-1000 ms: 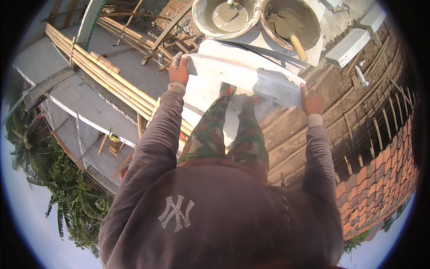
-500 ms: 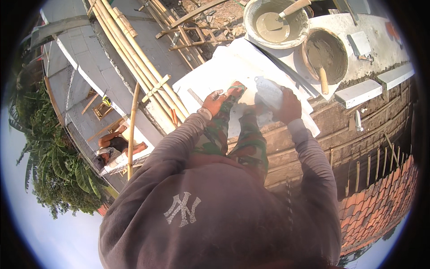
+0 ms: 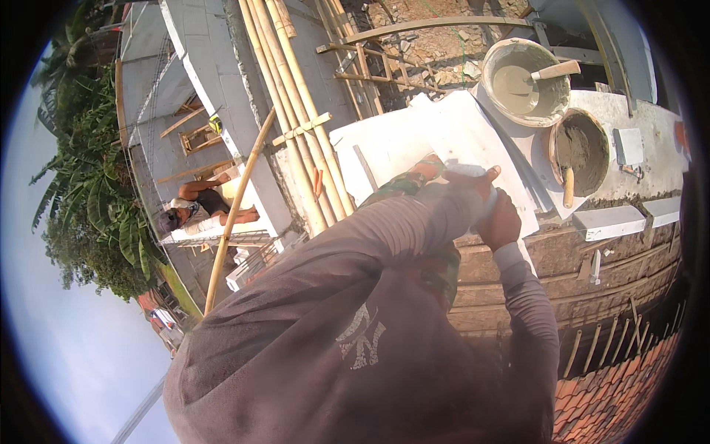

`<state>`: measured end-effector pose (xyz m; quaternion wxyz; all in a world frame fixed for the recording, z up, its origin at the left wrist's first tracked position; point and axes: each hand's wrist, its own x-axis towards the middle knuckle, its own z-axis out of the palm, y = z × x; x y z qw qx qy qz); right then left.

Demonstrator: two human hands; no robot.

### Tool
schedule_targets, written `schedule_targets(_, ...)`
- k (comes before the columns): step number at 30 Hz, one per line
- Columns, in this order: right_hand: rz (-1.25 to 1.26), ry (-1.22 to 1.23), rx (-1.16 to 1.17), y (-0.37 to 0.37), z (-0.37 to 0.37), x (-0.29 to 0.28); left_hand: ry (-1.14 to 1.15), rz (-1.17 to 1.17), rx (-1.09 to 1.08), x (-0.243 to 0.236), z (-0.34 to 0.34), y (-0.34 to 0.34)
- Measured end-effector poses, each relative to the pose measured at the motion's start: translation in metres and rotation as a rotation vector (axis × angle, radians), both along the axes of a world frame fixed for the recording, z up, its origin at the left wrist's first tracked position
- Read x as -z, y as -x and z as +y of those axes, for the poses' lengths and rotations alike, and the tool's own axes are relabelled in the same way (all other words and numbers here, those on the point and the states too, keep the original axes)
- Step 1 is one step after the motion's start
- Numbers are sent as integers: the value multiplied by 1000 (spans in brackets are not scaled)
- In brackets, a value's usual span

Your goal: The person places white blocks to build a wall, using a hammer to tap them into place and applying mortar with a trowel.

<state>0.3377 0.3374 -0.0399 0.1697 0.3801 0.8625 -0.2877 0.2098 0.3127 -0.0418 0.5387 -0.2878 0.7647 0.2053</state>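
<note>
One view only, from a fisheye camera worn on the person's head, facing steeply down past the chest and the grey sleeves that fill the lower middle. It sits close above both hands, the left hand (image 3: 473,181) and right hand (image 3: 501,220), which meet just right of centre. Beyond the grip, toward the top right, lie two mortar buckets (image 3: 526,81); left of it, bamboo poles (image 3: 292,111) and ground far below. Straight edges bend near the round dark rim.

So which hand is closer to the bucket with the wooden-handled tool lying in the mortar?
Right. The right hand sits just below-left of that bucket; the left hand is a little farther left, both by the white sack.
</note>
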Motion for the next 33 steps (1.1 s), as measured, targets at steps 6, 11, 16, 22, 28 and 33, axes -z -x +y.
schedule_targets(6,26,-34,-169,20,-41,-39,-81,7,-117,-44,-58,32)
schedule_targets(11,210,119,-371,40,-25,-84,-320,57,-302,-31,-138,30)
schedule_targets(16,53,649,78,42,88,-19,-374,78,-242,-97,-146,51)
schedule_targets(22,39,1665,396,15,139,9,-841,78,-378,-135,-166,59)
schedule_targets(28,142,1440,424,63,103,-131,-1064,25,-479,-115,-150,45)
schedule_targets(33,205,928,248,62,93,-203,-1164,-49,-502,-72,-118,32)
